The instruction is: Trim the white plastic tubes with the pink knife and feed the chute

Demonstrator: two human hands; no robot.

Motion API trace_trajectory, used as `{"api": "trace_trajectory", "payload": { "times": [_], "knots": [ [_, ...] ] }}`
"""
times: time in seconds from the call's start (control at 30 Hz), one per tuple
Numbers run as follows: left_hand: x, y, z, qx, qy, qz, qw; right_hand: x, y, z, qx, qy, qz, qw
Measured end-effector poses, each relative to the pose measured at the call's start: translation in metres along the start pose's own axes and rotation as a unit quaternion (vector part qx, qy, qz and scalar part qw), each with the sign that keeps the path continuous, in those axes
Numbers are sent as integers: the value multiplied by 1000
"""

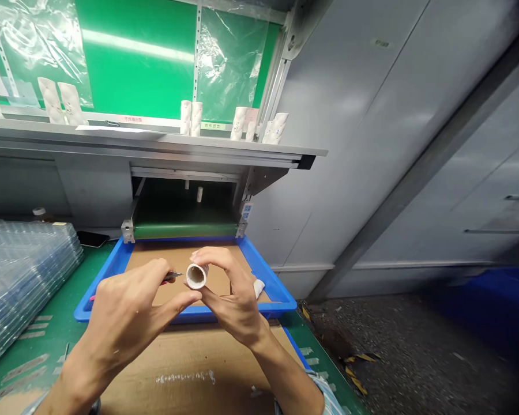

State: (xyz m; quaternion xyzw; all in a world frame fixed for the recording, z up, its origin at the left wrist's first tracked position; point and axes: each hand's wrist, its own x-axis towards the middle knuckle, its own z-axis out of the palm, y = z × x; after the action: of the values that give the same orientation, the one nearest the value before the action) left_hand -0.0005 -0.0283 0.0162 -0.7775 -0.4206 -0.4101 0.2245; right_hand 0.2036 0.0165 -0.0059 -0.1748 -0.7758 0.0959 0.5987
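My right hand (236, 300) holds a short white tube (196, 276) between thumb and fingers, with its open end turned toward me. My left hand (130, 311) pinches a small craft knife (172, 277), whose metal tip sits just left of the tube's rim. Its pink handle end (91, 298) shows past the back of that hand. My left thumb reaches out just below the tube. Beneath both hands lies a blue tray (185, 314) lined with brown cardboard (181, 259). A white scrap (258, 287) rests near the tray's right rim.
Several white tubes (51, 101) stand on a metal shelf (155, 141) above a green conveyor belt (185, 230). Stacked clear plastic trays (21, 276) and a phone (93, 238) lie to the left. Grey cabinets (372, 144) and a concrete floor (415, 346) lie to the right.
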Motion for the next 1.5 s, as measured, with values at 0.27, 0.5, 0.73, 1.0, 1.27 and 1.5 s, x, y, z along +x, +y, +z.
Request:
{"api": "trace_trajectory", "payload": {
  "times": [0.27, 0.5, 0.73, 1.0, 1.27, 1.5],
  "knots": [
    [-3, 1, 2, 20, -25, -1, 999, 1, 0, -1, 3, -19, -9, 1000],
    [0, 3, 0, 56, -32, 5, 998, 2, 0, 0, -13, -17, -16, 1000],
    [-2, 4, -3, 80, -40, 12, 996, 1, -2, -1, -16, -15, -20, 1000],
    [2, 5, -4, -1, -60, 6, 998, -2, 2, 1, -22, -15, -15, 1000],
    [-1, 2, 1, -97, -57, 5, 994, 1, 18, 8, 282, 36, 246, 927],
    [1, 10, 12, -123, -12, 31, 992, 2, 28, 19, 256, -128, 310, 906]
  ]
}}
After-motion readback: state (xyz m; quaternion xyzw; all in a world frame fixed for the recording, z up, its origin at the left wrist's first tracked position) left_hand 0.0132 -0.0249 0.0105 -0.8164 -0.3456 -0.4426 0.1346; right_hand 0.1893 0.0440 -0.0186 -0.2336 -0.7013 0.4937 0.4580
